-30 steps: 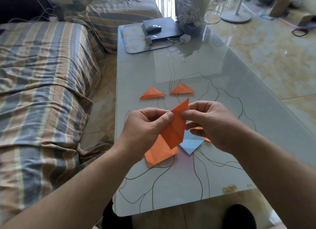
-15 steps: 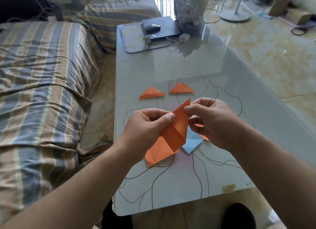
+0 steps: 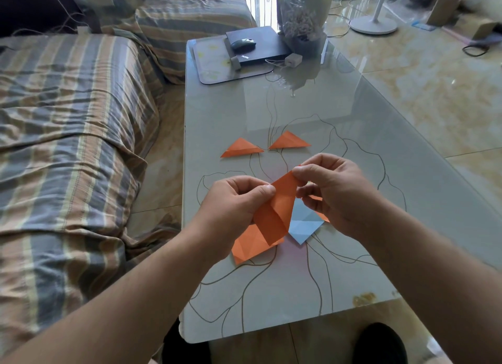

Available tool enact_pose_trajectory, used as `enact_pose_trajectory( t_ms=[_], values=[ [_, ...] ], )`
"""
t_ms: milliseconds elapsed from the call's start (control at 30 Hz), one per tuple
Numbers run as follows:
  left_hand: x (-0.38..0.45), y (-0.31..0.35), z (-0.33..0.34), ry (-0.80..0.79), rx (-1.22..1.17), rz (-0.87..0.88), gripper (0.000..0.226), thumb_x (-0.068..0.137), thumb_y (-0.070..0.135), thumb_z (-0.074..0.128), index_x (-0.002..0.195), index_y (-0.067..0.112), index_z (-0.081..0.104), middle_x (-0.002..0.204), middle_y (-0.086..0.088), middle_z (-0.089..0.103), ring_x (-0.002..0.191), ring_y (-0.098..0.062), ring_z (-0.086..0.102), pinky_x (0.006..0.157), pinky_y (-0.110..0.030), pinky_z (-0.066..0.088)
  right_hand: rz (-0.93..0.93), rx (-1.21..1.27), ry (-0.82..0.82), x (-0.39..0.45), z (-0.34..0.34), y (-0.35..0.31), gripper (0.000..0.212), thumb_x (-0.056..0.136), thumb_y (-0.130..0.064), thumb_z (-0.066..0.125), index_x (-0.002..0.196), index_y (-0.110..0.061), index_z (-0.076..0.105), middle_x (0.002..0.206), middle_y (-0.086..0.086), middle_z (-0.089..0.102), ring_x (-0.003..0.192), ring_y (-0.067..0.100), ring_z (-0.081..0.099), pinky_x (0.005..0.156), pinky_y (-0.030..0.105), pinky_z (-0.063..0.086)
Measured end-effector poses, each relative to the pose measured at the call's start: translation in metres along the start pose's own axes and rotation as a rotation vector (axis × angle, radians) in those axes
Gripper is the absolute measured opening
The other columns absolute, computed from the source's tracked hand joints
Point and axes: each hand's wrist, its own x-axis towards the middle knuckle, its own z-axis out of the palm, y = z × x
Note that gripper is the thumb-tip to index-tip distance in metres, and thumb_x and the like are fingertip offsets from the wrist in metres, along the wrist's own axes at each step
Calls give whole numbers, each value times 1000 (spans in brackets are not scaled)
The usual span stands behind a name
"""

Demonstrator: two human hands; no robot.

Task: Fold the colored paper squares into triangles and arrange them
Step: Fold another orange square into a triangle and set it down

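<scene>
From the head camera, the person holds an orange paper (image 3: 277, 211) above the glass table (image 3: 353, 151), partly folded. The left hand (image 3: 236, 208) pinches its left edge between thumb and curled fingers; the right hand (image 3: 334, 192) pinches the upper corner the same way. Farther off on the table lie two finished orange triangles (image 3: 241, 148), side by side with their tips nearly meeting. Beneath the hands sit another creased orange sheet (image 3: 252, 247), a light blue sheet (image 3: 303, 225), and an orange scrap peeking out at the right. I'd judge two pieces done, a third under way, and at least those loose sheets left to fold.
</scene>
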Motion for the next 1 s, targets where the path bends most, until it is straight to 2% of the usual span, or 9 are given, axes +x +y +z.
enact_pose_trajectory(
  t_ms=[67,167,267,400,500,667,800,867,1000],
  values=[
    [-1,0,0,-47,69,-15,8,97,13,70,92,9,75,91,-17,77,83,-29,74,81,-45,63,24,36,-6,1,1,2,25,92,-16,75,69,-23,69,75,5,68,63,20,64,62,30,49],
    [-2,-1,0,-77,134,-16,9,97,14,69,94,8,75,97,-22,76,93,-36,75,86,-49,63,67,70,-36,-1,4,4,16,88,-35,76,81,-22,72,81,3,70,65,22,65,65,33,51],
    [0,0,-2,-36,95,-17,9,96,13,70,94,7,76,92,-16,78,85,-28,76,82,-44,64,97,30,-63,-2,4,3,34,81,-48,77,93,-17,74,89,5,75,66,21,64,65,31,51],
    [2,2,-4,3,23,-25,12,95,12,70,84,13,74,84,-10,75,79,-20,74,75,-37,63,142,-67,-108,-3,4,5,8,93,-22,74,92,-15,73,87,6,73,71,25,64,68,33,51],
    [1,3,-4,1,24,-16,13,95,12,70,82,14,74,83,-9,76,78,-19,74,72,-34,61,131,-82,-101,-2,5,9,12,93,-13,72,82,-16,68,80,5,72,70,24,64,63,31,52],
    [2,2,-5,18,30,13,12,96,13,70,85,13,75,84,-10,76,80,-22,74,80,-41,63,131,-78,-119,-1,5,7,12,94,-17,73,82,-17,70,82,4,73,71,23,66,64,31,52],
    [1,3,-5,20,30,36,11,96,11,70,86,11,74,82,-10,76,79,-22,74,71,-33,61,107,-100,-101,0,6,7,18,93,-16,73,76,-17,68,79,4,71,70,22,65,65,31,52],
    [0,5,-4,28,27,39,14,96,11,70,83,14,74,80,-7,76,78,-21,74,70,-32,60,111,-92,-104,-1,5,6,14,94,-19,74,81,-18,70,81,4,73,71,22,66,65,31,52],
    [0,6,-5,58,32,55,17,96,11,70,80,16,75,82,-10,76,81,-26,74,78,-44,63,108,-155,-88,-2,6,9,8,95,-20,73,88,-17,71,76,-1,72,65,17,66,64,29,51]
  ],
)
